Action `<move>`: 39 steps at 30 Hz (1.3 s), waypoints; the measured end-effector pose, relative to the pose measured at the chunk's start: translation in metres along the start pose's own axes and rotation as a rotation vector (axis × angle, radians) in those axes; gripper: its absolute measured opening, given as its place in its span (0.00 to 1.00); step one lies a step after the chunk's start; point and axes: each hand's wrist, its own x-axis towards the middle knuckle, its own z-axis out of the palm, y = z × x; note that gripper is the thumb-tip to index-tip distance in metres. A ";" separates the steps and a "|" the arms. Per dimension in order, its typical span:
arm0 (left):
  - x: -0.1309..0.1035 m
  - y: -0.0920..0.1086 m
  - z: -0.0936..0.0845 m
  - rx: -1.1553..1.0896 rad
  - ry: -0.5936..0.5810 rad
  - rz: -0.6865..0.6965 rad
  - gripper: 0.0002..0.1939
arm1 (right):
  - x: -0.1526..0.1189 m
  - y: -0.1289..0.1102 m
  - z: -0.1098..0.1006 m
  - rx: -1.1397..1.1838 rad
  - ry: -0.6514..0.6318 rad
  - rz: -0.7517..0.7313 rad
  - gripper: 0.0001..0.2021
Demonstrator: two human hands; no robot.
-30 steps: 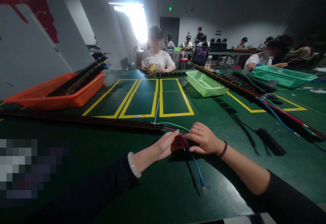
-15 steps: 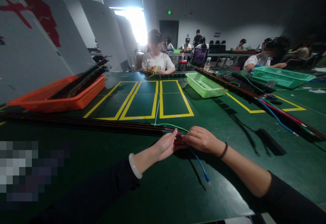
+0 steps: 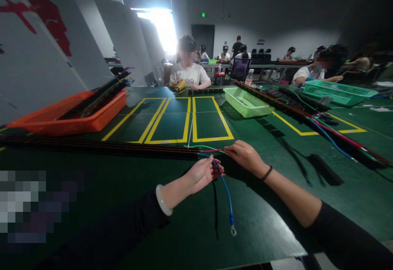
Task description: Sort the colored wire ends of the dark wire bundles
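A long dark strip assembly (image 3: pixel 123 149) lies across the table, with wires leaving its right end. My left hand (image 3: pixel 201 175) is closed on the blue wire (image 3: pixel 226 186), which hangs down to a ring terminal (image 3: pixel 233 230) over the table. Just up and to the right, my right hand (image 3: pixel 245 155) pinches the red wire (image 3: pixel 214 151) near its end. The green wire (image 3: pixel 205 146) runs beside the red one to my right fingertips; whether they grip it too cannot be told. A thin white tie (image 3: pixel 190 131) stands up by the strip's right end.
An orange basket (image 3: pixel 104 114) with dark strips stands at the left. Light green (image 3: pixel 250 105) and teal (image 3: pixel 340 94) baskets are at the right, near another wired strip (image 3: pixel 276 98). Across the table (image 3: pixel 172 188) a person (image 3: pixel 188 73) holds a yellow object.
My right hand has moved up and slightly right, drawing the red wire away from the blue one. The blue wire's end has swung left and down. My left fingers have spread somewhat.
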 end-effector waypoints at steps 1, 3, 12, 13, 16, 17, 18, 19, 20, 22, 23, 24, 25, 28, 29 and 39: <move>0.000 0.000 0.000 0.001 0.003 0.002 0.12 | 0.000 0.000 0.001 -0.002 -0.034 0.012 0.11; 0.000 0.001 0.001 0.001 0.012 0.002 0.12 | -0.001 0.000 0.001 -0.021 -0.135 0.003 0.11; -0.003 0.003 0.004 -0.021 0.037 -0.019 0.10 | 0.001 -0.018 -0.022 -0.117 -0.072 -0.289 0.10; -0.002 0.003 0.004 -0.026 0.038 -0.022 0.10 | 0.000 -0.021 -0.026 -0.113 -0.041 -0.346 0.10; 0.000 0.001 0.001 -0.042 0.035 -0.028 0.11 | -0.004 -0.028 -0.031 -0.124 -0.060 -0.539 0.14; 0.001 0.001 0.001 -0.049 0.034 -0.029 0.11 | -0.005 -0.030 -0.031 -0.134 -0.099 -0.592 0.15; 0.001 0.001 0.001 -0.057 0.032 -0.029 0.11 | -0.005 -0.031 -0.031 -0.147 -0.140 -0.629 0.16; 0.001 0.001 0.001 -0.066 0.031 -0.032 0.11 | -0.005 -0.033 -0.031 -0.165 -0.171 -0.652 0.16; 0.001 0.001 0.001 -0.075 0.033 -0.038 0.11 | -0.005 -0.034 -0.030 -0.184 -0.188 -0.670 0.16; 0.000 0.002 0.002 -0.089 0.042 -0.048 0.11 | -0.003 -0.037 -0.030 -0.220 -0.185 -0.705 0.14; -0.001 0.003 0.003 -0.090 0.047 -0.052 0.12 | -0.003 -0.038 -0.029 -0.231 -0.171 -0.725 0.13; -0.001 0.003 0.003 -0.087 0.049 -0.052 0.12 | -0.002 -0.039 -0.029 -0.237 -0.158 -0.741 0.13; -0.002 0.004 0.004 -0.082 0.047 -0.046 0.12 | -0.002 -0.039 -0.029 -0.239 -0.148 -0.748 0.12; -0.003 0.004 0.004 -0.056 0.006 -0.007 0.13 | -0.004 -0.036 -0.029 -0.214 -0.124 -0.672 0.11; -0.003 0.004 0.005 -0.037 -0.016 -0.001 0.14 | -0.005 -0.033 -0.030 -0.195 -0.113 -0.621 0.11; -0.007 0.004 0.005 0.232 -0.156 0.004 0.17 | -0.008 -0.013 -0.038 -0.158 -0.312 -0.363 0.11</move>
